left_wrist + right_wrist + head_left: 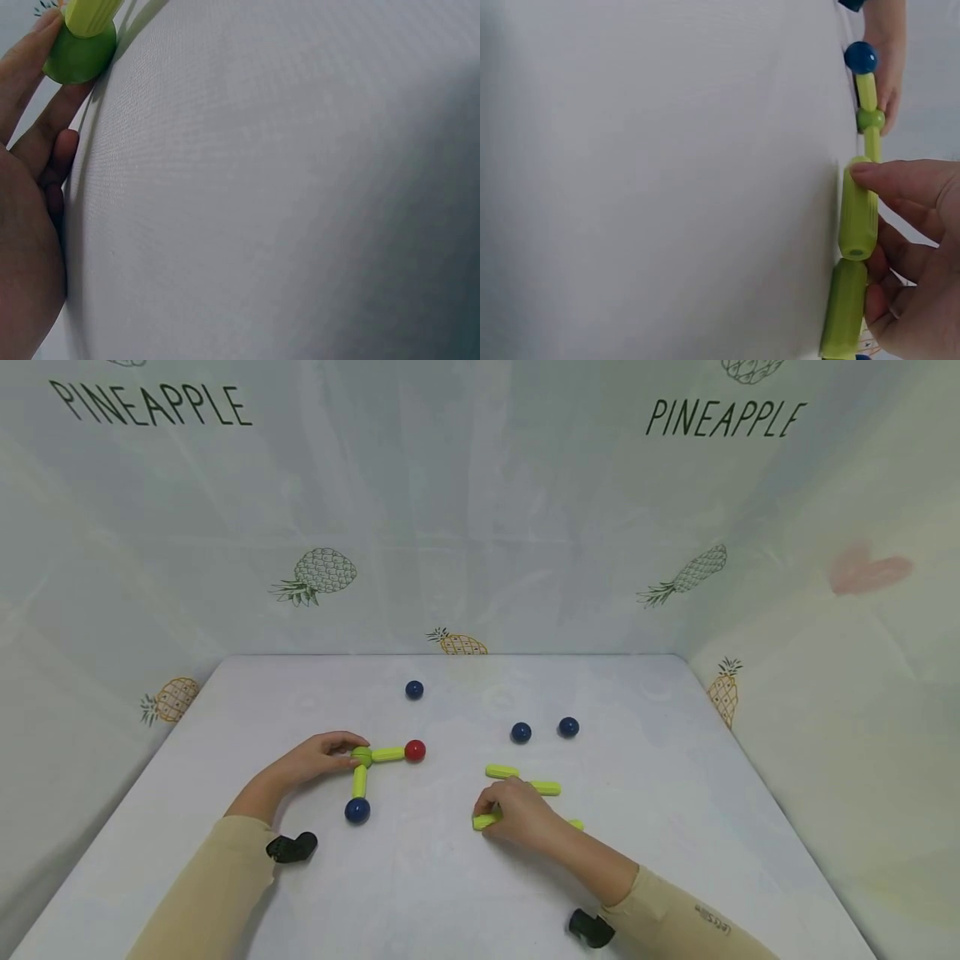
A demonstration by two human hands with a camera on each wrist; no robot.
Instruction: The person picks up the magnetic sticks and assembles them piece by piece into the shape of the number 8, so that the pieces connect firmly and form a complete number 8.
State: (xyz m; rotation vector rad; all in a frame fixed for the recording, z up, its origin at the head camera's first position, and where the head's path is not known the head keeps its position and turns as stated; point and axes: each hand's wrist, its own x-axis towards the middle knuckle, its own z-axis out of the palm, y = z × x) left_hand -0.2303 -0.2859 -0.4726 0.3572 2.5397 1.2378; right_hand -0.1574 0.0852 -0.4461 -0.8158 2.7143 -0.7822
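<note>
My left hand point(318, 758) holds a green ball point(362, 755) between thumb and fingers. One yellow-green rod point(388, 754) joins that ball to a red ball point(415, 751); a second rod point(360, 782) runs toward me to a blue ball point(357, 811). In the left wrist view the green ball point(79, 60) sits at the fingertips. On the right, my right hand point(525, 817) pinches a loose yellow-green rod point(483, 821) close to the tabletop. The right wrist view shows the thumb on this rod point(858, 217), with another rod point(845, 311) near its end.
Beyond the right hand lie two loose rods, one farther left point(502, 771) and one point(547, 788) partly behind the hand. Another rod point(576, 824) peeks out by the wrist. Three blue balls point(414, 690) point(521, 732) point(568, 727) rest farther back on the white table point(675, 827).
</note>
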